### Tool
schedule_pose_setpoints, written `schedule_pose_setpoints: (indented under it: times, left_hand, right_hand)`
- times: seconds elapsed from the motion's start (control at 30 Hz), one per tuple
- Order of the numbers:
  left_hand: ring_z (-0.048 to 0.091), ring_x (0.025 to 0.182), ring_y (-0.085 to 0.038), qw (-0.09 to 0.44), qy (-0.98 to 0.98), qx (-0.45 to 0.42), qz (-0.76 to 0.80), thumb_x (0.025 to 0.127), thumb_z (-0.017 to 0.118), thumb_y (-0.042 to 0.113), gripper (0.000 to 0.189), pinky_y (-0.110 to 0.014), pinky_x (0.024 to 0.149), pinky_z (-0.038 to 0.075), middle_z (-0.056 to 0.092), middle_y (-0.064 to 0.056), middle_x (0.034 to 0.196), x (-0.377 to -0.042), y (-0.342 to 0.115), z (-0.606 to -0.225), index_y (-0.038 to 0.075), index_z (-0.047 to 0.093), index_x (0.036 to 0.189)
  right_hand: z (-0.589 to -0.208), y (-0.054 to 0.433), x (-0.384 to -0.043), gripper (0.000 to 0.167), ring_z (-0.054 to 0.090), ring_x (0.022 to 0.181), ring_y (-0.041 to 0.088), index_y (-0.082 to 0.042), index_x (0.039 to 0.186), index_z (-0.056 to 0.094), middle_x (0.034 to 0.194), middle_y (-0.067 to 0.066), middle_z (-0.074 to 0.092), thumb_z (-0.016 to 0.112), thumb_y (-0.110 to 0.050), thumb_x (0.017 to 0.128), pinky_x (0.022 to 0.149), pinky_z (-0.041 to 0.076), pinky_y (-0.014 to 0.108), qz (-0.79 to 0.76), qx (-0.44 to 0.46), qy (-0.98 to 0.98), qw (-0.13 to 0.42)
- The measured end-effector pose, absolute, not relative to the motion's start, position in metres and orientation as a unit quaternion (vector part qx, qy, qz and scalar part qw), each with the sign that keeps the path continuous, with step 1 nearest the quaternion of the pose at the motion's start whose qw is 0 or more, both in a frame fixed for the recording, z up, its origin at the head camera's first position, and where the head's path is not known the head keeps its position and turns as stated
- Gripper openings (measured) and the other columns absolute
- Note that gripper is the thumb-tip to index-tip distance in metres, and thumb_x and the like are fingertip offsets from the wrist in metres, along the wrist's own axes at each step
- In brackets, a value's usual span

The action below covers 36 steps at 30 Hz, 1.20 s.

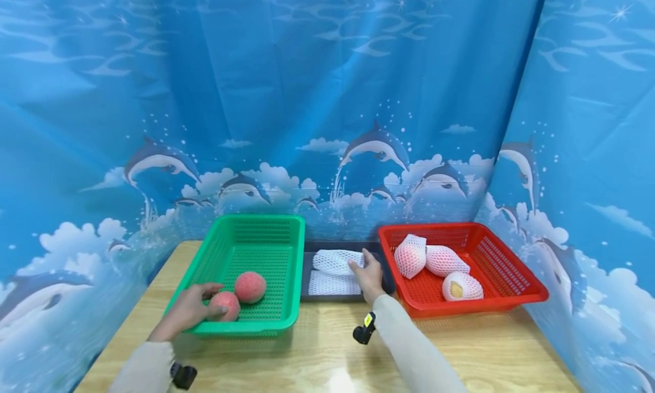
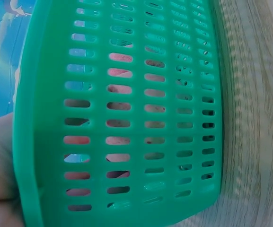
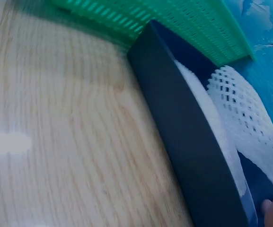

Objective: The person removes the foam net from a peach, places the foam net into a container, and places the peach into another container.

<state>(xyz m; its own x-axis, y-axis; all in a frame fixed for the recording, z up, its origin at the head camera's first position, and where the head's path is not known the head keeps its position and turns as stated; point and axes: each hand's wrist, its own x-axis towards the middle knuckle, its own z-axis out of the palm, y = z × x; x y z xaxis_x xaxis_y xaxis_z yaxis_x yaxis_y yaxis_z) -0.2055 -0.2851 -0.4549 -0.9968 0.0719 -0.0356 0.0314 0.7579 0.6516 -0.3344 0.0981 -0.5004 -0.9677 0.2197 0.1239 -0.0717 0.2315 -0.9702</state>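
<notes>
At the near left corner of the green basket (image 1: pixel 300 268), my left hand (image 1: pixel 185 312) grips a peach (image 1: pixel 228 303) with fingers and thumb on either side. A second peach (image 1: pixel 250 286) lies beside it. In the left wrist view the basket's slotted wall (image 2: pixel 136 132) hides most of that hand's hold. Over the black tray (image 1: pixel 307 246), my right hand (image 1: pixel 370 276) pinches the right end of a white foam net sleeve (image 1: pixel 335 261). In the right wrist view this foam net sleeve (image 3: pixel 242 106) rises above the tray's wall. More white netting (image 1: pixel 332 284) lies flat beneath it.
To the right stands a red basket (image 1: pixel 512 293) holding three net-wrapped fruits (image 1: pixel 445 261). Both baskets flank the tray closely on the wooden table (image 1: pixel 327 347). A blue dolphin-printed curtain (image 1: pixel 307 125) hangs behind and at the sides.
</notes>
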Motion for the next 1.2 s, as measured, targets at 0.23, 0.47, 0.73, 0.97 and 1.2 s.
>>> schedule_pose_setpoints:
  times: [0.23, 0.47, 0.73, 0.97, 1.2]
  left_hand:
    - [0.058, 0.109, -0.042, 0.014, 0.941, 0.037, 0.337, 0.082, 0.076, 0.028, 0.059, -0.051, 0.085, 0.054, 0.061, -0.026, 0.12, -0.206, -0.283, -0.453, -0.005, 0.057, 0.127]
    - [0.058, 0.109, -0.042, 0.009, 0.941, 0.038, 0.335, 0.083, 0.075, 0.027, 0.058, -0.052, 0.086, 0.054, 0.061, -0.026, 0.12, -0.206, -0.282, -0.456, -0.005, 0.056, 0.127]
    - [0.058, 0.109, -0.043, 0.003, 0.942, 0.036, 0.335, 0.083, 0.075, 0.024, 0.056, -0.053, 0.085, 0.053, 0.061, -0.025, 0.12, -0.203, -0.282, -0.454, -0.005, 0.056, 0.128]
    - [0.058, 0.108, -0.043, -0.016, 0.947, 0.033, 0.32, 0.083, 0.074, 0.02, 0.053, -0.053, 0.084, 0.054, 0.062, -0.025, 0.118, -0.203, -0.281, -0.454, -0.004, 0.057, 0.128]
    - [0.059, 0.105, -0.043, -0.034, 0.947, 0.033, 0.318, 0.082, 0.075, 0.019, 0.053, -0.054, 0.083, 0.054, 0.063, -0.024, 0.116, -0.201, -0.281, -0.453, -0.003, 0.058, 0.127]
  right_hand:
    - [-0.498, 0.101, -0.333, 0.059, 0.044, 0.129, 0.039, -0.001, 0.137, 0.051, 0.136, 0.024, 0.051, 0.073, -0.008, 0.083, 0.109, 0.037, 0.05, 0.57, -0.029, -0.81, 0.136]
    - [-0.492, 0.102, -0.33, 0.055, 0.046, 0.128, 0.037, -0.006, 0.135, 0.054, 0.135, 0.018, 0.055, 0.073, -0.008, 0.083, 0.105, 0.04, 0.052, 0.57, -0.021, -0.809, 0.141]
    - [-0.478, 0.105, -0.323, 0.052, 0.046, 0.127, 0.04, -0.001, 0.133, 0.054, 0.134, 0.019, 0.055, 0.071, -0.004, 0.084, 0.106, 0.04, 0.053, 0.599, 0.035, -0.785, 0.154]
    - [-0.451, 0.115, -0.308, 0.051, 0.042, 0.131, 0.039, 0.008, 0.134, 0.049, 0.136, 0.027, 0.05, 0.067, 0.0, 0.086, 0.112, 0.033, 0.053, 0.642, 0.091, -0.747, 0.146]
    - [-0.448, 0.137, -0.311, 0.056, 0.038, 0.136, 0.033, 0.003, 0.138, 0.046, 0.142, 0.022, 0.046, 0.068, -0.005, 0.088, 0.116, 0.028, 0.047, 0.666, 0.086, -0.73, 0.126]
